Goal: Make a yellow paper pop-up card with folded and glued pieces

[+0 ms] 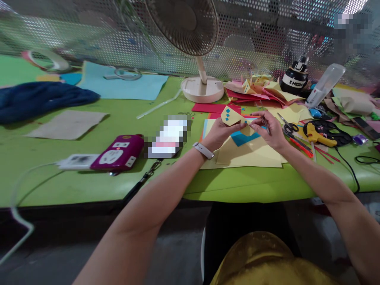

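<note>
A yellow paper piece (230, 115) with small blue diamonds on it is held in my left hand (220, 133), its thumb pressed on the paper. My right hand (271, 132) meets it at the paper's right part, with fingers closed round a thin metal tool (266, 125), perhaps tweezers. Under both hands lie pale yellow sheets (249, 153) and a blue paper piece (245, 137). Red paper (212, 108) lies just behind my left hand.
Scissors (289, 126), a yellow glue gun (320, 135) and red-handled tools (300, 147) lie right of my right hand. A fan (202, 89) stands behind. Left are a phone (169, 136), purple power strip (120, 152) and dark blue cloth (44, 99).
</note>
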Demonstrator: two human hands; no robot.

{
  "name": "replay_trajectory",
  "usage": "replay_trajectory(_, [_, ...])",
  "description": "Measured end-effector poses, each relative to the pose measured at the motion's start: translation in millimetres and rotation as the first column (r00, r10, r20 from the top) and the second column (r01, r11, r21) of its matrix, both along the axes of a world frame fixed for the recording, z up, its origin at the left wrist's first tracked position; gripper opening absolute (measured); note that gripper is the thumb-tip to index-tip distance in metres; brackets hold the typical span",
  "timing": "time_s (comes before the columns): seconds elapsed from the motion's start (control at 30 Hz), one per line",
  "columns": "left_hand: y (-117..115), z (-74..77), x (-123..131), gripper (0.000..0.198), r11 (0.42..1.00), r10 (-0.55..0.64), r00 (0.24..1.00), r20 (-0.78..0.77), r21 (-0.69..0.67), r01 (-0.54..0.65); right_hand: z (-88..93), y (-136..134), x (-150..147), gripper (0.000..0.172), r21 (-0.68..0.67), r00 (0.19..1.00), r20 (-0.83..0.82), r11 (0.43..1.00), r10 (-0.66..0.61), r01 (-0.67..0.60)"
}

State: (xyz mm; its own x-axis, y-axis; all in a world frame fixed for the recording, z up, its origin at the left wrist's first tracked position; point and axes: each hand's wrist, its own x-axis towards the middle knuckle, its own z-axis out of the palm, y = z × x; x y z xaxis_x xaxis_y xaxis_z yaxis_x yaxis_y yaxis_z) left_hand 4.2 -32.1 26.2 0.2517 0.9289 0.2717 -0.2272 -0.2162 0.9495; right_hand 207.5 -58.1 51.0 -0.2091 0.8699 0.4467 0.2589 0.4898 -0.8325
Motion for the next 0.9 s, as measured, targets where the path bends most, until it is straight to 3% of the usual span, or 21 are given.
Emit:
replay_trajectory(0.37, [0.9, -4.7, -2.5, 0.043, 0.999, -0.011, 1.000, 0.010, -0.034, 0.011, -0.3, 1.0, 0.7, 0.047, 0.029, 1.000, -0.030, 1.000, 0.008, -0.008])
replay_trajectory(0.9, [-0.9, 0.5, -2.5, 0.048, 0.997, -0.044, 0.999, 0.004, -0.071, 0.044, 0.9, 1.2, 1.4, 0.048, 0.002, 1.000, -0.021, 1.000, 0.002, -0.002])
